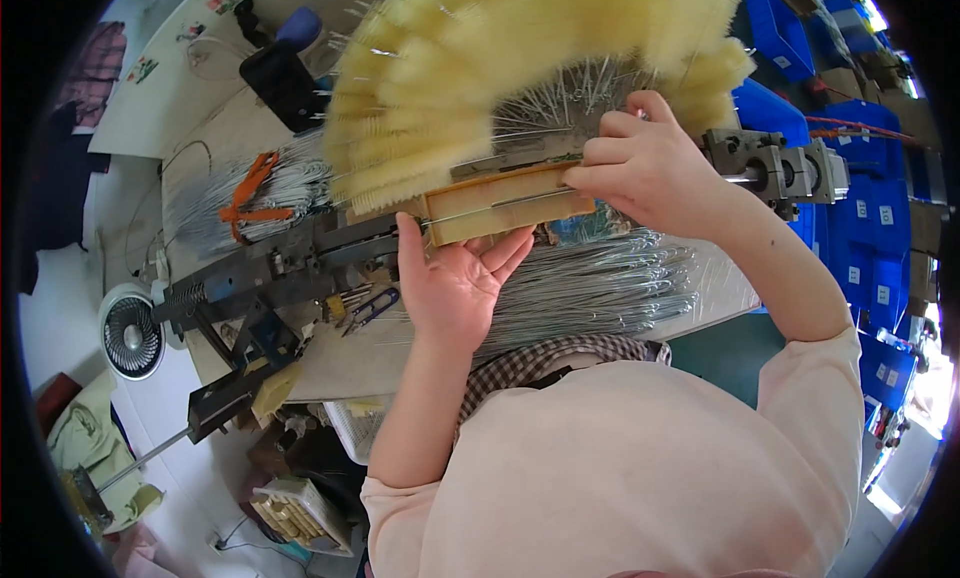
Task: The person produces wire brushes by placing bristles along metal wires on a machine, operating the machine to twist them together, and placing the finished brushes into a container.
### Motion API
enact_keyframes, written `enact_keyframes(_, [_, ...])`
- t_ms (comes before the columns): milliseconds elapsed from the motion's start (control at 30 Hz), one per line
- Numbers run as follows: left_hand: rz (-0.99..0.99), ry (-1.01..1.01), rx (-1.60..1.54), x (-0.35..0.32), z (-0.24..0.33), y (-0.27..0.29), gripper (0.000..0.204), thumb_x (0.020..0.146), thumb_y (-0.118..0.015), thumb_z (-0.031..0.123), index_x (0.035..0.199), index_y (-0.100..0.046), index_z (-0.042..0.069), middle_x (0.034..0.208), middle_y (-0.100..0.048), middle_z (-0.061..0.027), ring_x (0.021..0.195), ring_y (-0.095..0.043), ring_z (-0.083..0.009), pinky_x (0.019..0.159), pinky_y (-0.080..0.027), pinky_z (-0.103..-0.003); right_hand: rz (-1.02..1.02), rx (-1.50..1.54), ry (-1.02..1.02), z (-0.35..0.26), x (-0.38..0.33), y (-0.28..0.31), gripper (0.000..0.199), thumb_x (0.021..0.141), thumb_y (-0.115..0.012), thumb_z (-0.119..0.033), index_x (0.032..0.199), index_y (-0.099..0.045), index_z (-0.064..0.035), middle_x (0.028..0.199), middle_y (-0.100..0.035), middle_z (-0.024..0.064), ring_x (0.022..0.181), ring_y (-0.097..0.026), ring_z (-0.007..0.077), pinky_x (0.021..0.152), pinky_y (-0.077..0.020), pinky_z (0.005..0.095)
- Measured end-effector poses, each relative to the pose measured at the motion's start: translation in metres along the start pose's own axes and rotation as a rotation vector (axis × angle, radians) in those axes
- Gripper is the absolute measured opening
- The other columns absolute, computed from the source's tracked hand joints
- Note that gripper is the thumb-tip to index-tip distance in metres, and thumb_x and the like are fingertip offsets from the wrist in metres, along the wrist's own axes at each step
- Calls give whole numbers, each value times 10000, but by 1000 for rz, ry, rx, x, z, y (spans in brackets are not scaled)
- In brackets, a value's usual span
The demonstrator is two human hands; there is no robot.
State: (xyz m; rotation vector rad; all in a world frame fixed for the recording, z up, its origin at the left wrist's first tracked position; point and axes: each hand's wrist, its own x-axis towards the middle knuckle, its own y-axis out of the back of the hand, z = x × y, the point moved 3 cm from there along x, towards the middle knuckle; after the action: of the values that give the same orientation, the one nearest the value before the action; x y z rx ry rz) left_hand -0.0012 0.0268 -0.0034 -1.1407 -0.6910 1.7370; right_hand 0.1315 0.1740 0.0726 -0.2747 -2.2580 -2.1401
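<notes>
My left hand [450, 288] is palm up with its fingers spread and open, against the near edge of a shallow yellowish tray [470, 226] with an orange-brown rim. Its thumb points up beside the tray's left end, next to a dark metal machine bar [350, 240]. Closed in a pinch, my right hand [640, 168] is at the tray's right end, holding a thin metal wire [520, 206] that runs along the tray. Beyond both hands fans a large arc of pale yellow bristle brushes [420, 88], their wire stems [580, 93] bunched toward the middle.
Looped metal wires [590, 288] lie in a heap on the near table. More wires, with an orange tie [250, 198], lie at left. Blue-handled snips [372, 310] rest near the machine. A metal chuck [770, 168] and blue bins [870, 218] stand right; a fan [132, 335] is left.
</notes>
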Motion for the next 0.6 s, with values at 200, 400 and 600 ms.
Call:
enact_keyframes(200, [-17,-15,-97,2,-3,4,804,843,-288,659,1346,-299,32,1319,-418,-161,1165,-469,-357,1037,-266,-453,128,83,29,-16,-1,10,205,689,-642,-149,874,-614,-232,695,-456,-51,765,-482,139,822,-338,391])
enact_keyframes(400, [-24,3,-170,2,-5,6,795,846,-279,661,1337,-310,36,1294,-444,-177,1125,-503,-353,1023,-283,-442,117,-38,51,-29,-2,-2,272,638,-662,-124,904,-638,-176,637,-431,-48,673,-447,155,767,-325,387])
enact_keyframes(600, [-12,-1,-99,0,-2,2,810,843,-262,670,1343,-293,33,1295,-439,-183,1143,-490,-347,1020,-289,-435,164,122,-3,-13,24,8,108,694,-635,-162,793,-593,-162,691,-477,-46,774,-478,160,823,-331,384])
